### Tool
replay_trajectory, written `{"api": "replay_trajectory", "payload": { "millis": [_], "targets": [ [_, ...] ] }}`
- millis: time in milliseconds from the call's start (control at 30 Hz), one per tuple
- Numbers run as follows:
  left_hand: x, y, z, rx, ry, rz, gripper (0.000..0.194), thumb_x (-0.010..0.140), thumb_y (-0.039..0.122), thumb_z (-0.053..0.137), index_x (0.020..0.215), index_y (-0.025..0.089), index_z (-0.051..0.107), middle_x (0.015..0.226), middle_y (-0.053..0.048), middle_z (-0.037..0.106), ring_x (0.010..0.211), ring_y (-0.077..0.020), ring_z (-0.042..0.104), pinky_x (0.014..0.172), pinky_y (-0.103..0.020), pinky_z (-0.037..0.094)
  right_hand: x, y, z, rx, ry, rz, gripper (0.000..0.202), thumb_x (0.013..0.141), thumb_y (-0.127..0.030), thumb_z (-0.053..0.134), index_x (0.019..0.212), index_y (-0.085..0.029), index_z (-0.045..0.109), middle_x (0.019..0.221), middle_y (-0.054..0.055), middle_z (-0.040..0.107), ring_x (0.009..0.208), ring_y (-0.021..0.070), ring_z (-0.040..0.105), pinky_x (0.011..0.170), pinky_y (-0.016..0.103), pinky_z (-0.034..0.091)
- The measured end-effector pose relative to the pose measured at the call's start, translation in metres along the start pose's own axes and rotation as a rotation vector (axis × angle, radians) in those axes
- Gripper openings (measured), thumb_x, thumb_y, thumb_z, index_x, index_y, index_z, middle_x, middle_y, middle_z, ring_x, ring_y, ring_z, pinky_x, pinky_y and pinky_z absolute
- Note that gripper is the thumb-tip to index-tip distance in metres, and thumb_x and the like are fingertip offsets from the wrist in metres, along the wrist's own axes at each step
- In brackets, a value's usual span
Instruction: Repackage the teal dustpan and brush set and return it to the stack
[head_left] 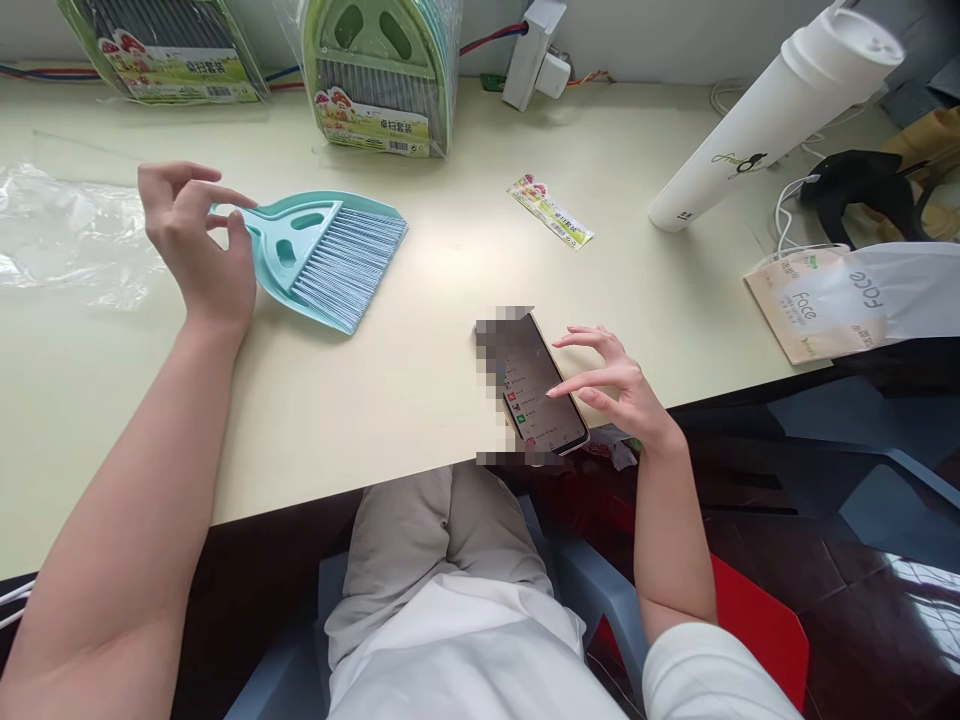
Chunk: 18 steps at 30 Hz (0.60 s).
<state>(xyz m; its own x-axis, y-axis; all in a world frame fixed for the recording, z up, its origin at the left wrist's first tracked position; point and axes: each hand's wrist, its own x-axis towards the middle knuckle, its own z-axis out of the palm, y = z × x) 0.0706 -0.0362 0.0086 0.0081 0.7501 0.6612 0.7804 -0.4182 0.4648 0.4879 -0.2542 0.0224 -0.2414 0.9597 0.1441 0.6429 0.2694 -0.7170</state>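
On one table [420,330], left hand [196,245] pinches one brush [330,250] (two packaged sets behind); right hand [611,385], open, taps one phone [541,395].

The left hand [196,240] pinches the handle of a teal brush and dustpan set [322,255] lying on the bench [420,300]. The right hand [611,385] hovers with spread fingers over a phone [541,388] near the bench's front edge.
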Motion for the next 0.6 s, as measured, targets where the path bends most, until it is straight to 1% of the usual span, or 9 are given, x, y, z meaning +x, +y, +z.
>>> {"api": "replay_trajectory", "payload": {
  "millis": [167,300,367,433,533,600],
  "targets": [
    [0.0003,0.0008,0.0006,-0.023,0.018,0.016,0.044,0.074,-0.009,0.048,0.100,0.018,0.071,0.120,-0.009,0.055,0.116,-0.0198,0.058,0.076,-0.032,0.060,-0.0001,0.0011,0.0001,-0.014,0.005,0.008,0.038,0.091,-0.062,0.050,0.084,-0.039,0.081,0.130,-0.001,0.063,0.138,0.0306,0.044,0.126,0.056,0.016],
    [0.0013,0.0024,0.0009,-0.009,-0.003,-0.033,0.039,0.076,-0.006,0.050,0.101,0.016,0.071,0.120,-0.009,0.055,0.118,-0.0198,0.056,0.077,-0.030,0.059,-0.0013,0.0007,-0.0011,0.013,0.009,-0.010,0.037,0.090,-0.061,0.052,0.085,-0.038,0.081,0.132,-0.001,0.062,0.139,0.0305,0.044,0.125,0.054,0.021],
    [0.0018,0.0020,0.0011,-0.002,-0.010,-0.060,0.036,0.078,-0.004,0.051,0.100,0.016,0.071,0.122,-0.009,0.054,0.119,-0.0198,0.056,0.078,-0.030,0.059,-0.0016,-0.0007,-0.0015,0.032,0.034,-0.017,0.037,0.090,-0.062,0.052,0.091,-0.037,0.080,0.137,-0.001,0.058,0.141,0.0307,0.041,0.123,0.053,0.025],
    [0.0023,0.0004,0.0013,0.006,-0.014,-0.060,0.033,0.078,-0.003,0.052,0.099,0.014,0.070,0.122,-0.010,0.054,0.117,-0.0198,0.056,0.079,-0.031,0.059,-0.0015,-0.0020,-0.0012,0.020,0.048,-0.017,0.038,0.090,-0.062,0.052,0.100,-0.037,0.079,0.144,-0.001,0.054,0.145,0.0311,0.036,0.123,0.053,0.027],
    [0.0027,-0.0030,0.0014,0.001,-0.030,-0.024,0.033,0.079,-0.004,0.048,0.100,0.010,0.070,0.122,-0.013,0.053,0.117,-0.0205,0.055,0.084,-0.034,0.057,-0.0006,-0.0019,0.0004,-0.043,0.029,-0.023,0.037,0.091,-0.061,0.052,0.110,-0.039,0.075,0.151,-0.003,0.047,0.148,0.0315,0.030,0.123,0.055,0.024],
    [0.0030,-0.0045,0.0015,-0.011,-0.044,-0.021,0.035,0.080,-0.005,0.045,0.100,0.008,0.070,0.122,-0.014,0.052,0.118,-0.0207,0.053,0.090,-0.038,0.055,-0.0001,-0.0003,0.0016,-0.088,0.013,-0.032,0.036,0.092,-0.059,0.052,0.113,-0.040,0.074,0.153,-0.004,0.045,0.150,0.0316,0.028,0.124,0.057,0.022]
  ]
}}
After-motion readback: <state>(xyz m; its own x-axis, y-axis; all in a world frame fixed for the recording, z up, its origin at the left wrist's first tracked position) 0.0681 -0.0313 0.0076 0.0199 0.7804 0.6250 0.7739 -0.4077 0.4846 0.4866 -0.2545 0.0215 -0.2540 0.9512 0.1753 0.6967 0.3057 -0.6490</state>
